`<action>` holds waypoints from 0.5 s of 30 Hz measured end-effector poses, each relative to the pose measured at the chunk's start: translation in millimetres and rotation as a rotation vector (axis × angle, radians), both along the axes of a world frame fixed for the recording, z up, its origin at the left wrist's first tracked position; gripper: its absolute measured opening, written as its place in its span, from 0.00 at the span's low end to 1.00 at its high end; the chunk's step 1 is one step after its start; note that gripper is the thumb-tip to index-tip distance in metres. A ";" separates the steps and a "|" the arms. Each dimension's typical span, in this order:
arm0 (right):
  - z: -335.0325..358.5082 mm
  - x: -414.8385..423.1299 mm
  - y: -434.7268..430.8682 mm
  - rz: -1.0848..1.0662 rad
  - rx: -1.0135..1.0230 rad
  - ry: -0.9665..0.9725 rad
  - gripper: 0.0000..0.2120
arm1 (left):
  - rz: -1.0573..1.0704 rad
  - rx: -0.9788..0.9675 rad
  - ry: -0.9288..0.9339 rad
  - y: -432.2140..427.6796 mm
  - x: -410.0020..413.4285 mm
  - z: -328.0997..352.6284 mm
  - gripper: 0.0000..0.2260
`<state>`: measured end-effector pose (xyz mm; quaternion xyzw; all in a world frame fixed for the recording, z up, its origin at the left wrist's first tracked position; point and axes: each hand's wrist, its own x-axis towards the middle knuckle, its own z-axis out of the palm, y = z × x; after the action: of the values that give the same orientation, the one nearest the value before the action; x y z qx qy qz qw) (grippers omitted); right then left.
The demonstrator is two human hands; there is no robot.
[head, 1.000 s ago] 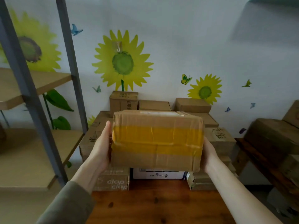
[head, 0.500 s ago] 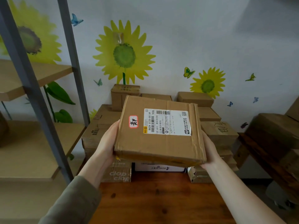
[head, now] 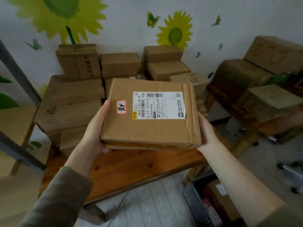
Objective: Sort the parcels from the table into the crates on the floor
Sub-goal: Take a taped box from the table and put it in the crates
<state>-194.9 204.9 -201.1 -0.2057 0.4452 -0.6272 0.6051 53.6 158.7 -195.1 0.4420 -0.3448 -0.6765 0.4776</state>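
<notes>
A large yellow sunflower decal (head: pixel 62 12) fills the white wall (head: pixel 124 22) at 11 o'clock, with a smaller sunflower (head: pixel 175 31) at 1 o'clock and a green butterfly (head: pixel 151 19) between them. A grey metal shelf post (head: pixel 18 74) slants at 9 o'clock over a tan shelf board (head: pixel 14 123). Pale plank flooring (head: pixel 147 203) shows at 6 o'clock.

One cam only, head-worn, wide-angle, edges bowed. Looks fwd & steeply down over the table (head: pixel 131 167), facing the wall (head: pixel 123 22) behind the stacked boxes (head: pixel 70 104). Close range: the parcel (head: pixel 150 122), held between left hand (head: pixel 96 126) & right hand (head: pixel 206 130), sits mid-frame. Forearms enter from the btm corners. Floor (head: pixel 147 202) & a crate (head: pixel 196 203) show at btm.
</notes>
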 end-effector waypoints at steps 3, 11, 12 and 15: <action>-21.3 -19.8 29.7 -0.079 0.037 -0.045 0.21 | -0.079 0.082 0.008 4.5 -26.6 -19.7 0.18; -62.8 -88.0 112.4 -0.295 0.170 -0.227 0.15 | -0.280 0.065 -0.125 44.1 -119.7 -53.0 0.10; -66.2 -98.0 123.7 -0.314 0.179 -0.225 0.16 | -0.312 0.078 -0.155 49.0 -132.2 -56.8 0.11; -81.6 -134.0 160.8 -0.370 0.277 -0.157 0.16 | -0.438 0.075 -0.256 68.9 -175.1 -68.1 0.10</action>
<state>-328.9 365.7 -282.6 0.0136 0.5085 -0.6746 0.5350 -121.6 227.6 -263.2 0.4560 -0.4648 -0.7146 0.2554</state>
